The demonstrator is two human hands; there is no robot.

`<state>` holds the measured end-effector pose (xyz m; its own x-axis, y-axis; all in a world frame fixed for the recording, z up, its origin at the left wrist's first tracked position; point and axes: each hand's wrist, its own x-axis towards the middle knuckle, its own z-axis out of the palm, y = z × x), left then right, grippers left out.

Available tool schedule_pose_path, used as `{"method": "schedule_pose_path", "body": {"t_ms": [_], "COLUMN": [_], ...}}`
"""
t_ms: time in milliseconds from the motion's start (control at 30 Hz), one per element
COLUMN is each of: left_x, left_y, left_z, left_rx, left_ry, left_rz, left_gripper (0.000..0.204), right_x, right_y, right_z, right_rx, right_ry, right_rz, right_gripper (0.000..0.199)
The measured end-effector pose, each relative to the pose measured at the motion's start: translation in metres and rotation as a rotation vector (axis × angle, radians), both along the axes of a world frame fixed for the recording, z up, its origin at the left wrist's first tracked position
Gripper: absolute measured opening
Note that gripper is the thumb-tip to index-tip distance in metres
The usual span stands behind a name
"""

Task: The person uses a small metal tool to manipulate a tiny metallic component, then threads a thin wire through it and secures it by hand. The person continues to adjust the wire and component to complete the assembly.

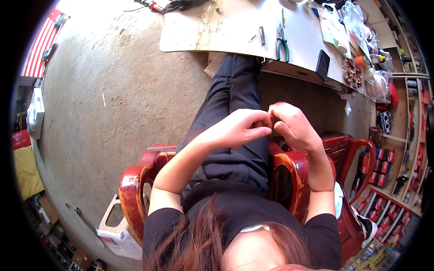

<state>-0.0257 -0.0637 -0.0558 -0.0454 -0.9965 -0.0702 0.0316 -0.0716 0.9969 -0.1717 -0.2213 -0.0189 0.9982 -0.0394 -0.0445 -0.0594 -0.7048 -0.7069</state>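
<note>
Above my lap, my left hand (246, 128) and my right hand (293, 125) come together, their fingertips touching or nearly so. The left one is closed, its fingers curled toward the thumb. My right fingers bend over and the thumb lies close to them. Whatever may be between the fingers is hidden. Beneath the hands are the dark trousers (217, 108) on my legs. Beyond them, on the white table (190, 38), lie teal-handled pliers (282, 49), a dark-handled screwdriver (262, 36) and a black phone (322, 65) at the front edge.
I sit in a red wooden armchair (132, 185), with another red chair (350, 156) at the right. Plastic bags (355, 20) and a tray of small brown pieces (351, 72) crowd the table's right end. Shelves (398, 135) line the right side. A beige stool (113, 217) stands at lower left.
</note>
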Motion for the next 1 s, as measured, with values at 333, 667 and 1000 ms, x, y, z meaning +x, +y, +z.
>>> {"method": "schedule_pose_path", "body": {"t_ms": [333,667,1000], "left_x": [-0.008,0.000,-0.006], "left_y": [-0.004,0.002,-0.001], "left_z": [-0.003,-0.005,-0.004], "left_rx": [-0.011,0.027,0.049], "left_ry": [-0.039,-0.011,-0.004], "left_rz": [-0.095,-0.018,-0.047], "left_gripper": [0.017,0.021,0.019], "right_x": [0.013,-0.002,0.018], "right_y": [0.016,0.006,0.026], "right_z": [0.010,0.003,0.014], "right_rx": [1.236,0.293,1.179], "right_ry": [-0.260,0.121,-0.332], "right_rz": [-0.091,-0.149,-0.311], "right_gripper": [0.102,0.064,0.101]}}
